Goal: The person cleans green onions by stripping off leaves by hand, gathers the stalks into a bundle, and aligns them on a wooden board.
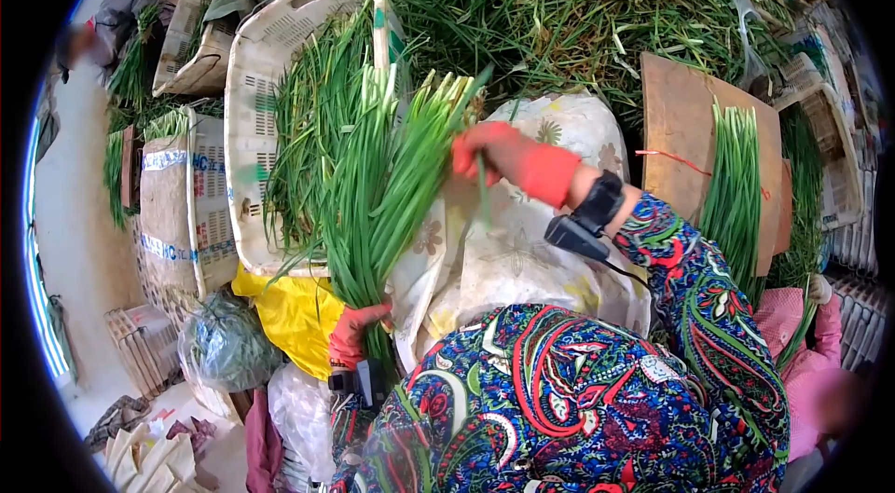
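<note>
My left hand (357,336), in a red glove, is closed around the leafy lower end of a large bunch of chives (378,204). The bunch fans upward, its pale cut ends at the top, in front of a white plastic crate (250,134). At the bunch's upper right side is my right hand (499,157), also red-gloved and slightly blurred. Its fingers are curled, and a blurred green leaf hangs just below them. A patterned cloth (531,251) covers my lap beneath both hands.
Loose chives (559,8) are heaped at the back. On the right, a tied-looking bundle (732,185) lies on a brown board (667,120) with a red tie (673,156). A yellow bag (289,307) and a filled plastic bag (227,341) sit left. Another person's pink sleeve (825,330) shows at lower right.
</note>
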### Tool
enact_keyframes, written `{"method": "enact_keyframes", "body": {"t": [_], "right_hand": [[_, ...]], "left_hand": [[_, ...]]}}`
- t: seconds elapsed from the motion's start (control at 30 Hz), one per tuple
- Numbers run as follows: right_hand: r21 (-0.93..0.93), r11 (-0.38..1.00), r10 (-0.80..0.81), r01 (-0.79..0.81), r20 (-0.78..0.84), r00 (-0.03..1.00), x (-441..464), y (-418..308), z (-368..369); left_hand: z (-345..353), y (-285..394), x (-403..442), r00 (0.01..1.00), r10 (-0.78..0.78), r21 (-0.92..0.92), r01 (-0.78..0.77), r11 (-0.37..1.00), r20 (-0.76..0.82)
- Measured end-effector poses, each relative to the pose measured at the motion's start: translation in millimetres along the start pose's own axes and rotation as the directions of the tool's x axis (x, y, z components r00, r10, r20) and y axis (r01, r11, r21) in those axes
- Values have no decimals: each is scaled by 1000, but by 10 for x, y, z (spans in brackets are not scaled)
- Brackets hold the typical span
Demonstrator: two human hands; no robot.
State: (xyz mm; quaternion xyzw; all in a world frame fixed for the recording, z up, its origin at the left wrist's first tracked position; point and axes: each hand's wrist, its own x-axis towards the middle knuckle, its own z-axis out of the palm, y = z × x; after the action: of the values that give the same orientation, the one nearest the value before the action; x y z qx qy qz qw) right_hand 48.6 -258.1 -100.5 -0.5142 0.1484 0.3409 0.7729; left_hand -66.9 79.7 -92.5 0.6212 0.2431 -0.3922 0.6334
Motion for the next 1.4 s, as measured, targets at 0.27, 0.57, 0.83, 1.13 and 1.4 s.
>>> {"method": "enact_keyframes", "body": {"t": [0.27, 0.57, 0.83, 1.13, 1.4], "right_hand": [[709, 641, -524, 292, 127, 842, -177, -1148, -649], [-744, 643, -326, 179, -55, 944, -117, -463, -148], [-762, 646, -169, 40, -91, 981, 99, -84, -87], [614, 786, 23, -68, 81, 996, 201, -166, -382], [547, 481, -786, 685, -77, 614, -224, -1657, -1424]], "left_hand": [[-111, -132, 137, 1000, 3, -57, -2, 998, 17], [-97, -129, 137, 998, 18, -29, -16, 999, 52], [-34, -46, 124, 995, 41, 93, -49, 994, 89], [-160, -187, 186, 993, 72, 81, -80, 994, 96], [-156, -229, 174, 998, -31, -56, 34, 998, 54]]}}
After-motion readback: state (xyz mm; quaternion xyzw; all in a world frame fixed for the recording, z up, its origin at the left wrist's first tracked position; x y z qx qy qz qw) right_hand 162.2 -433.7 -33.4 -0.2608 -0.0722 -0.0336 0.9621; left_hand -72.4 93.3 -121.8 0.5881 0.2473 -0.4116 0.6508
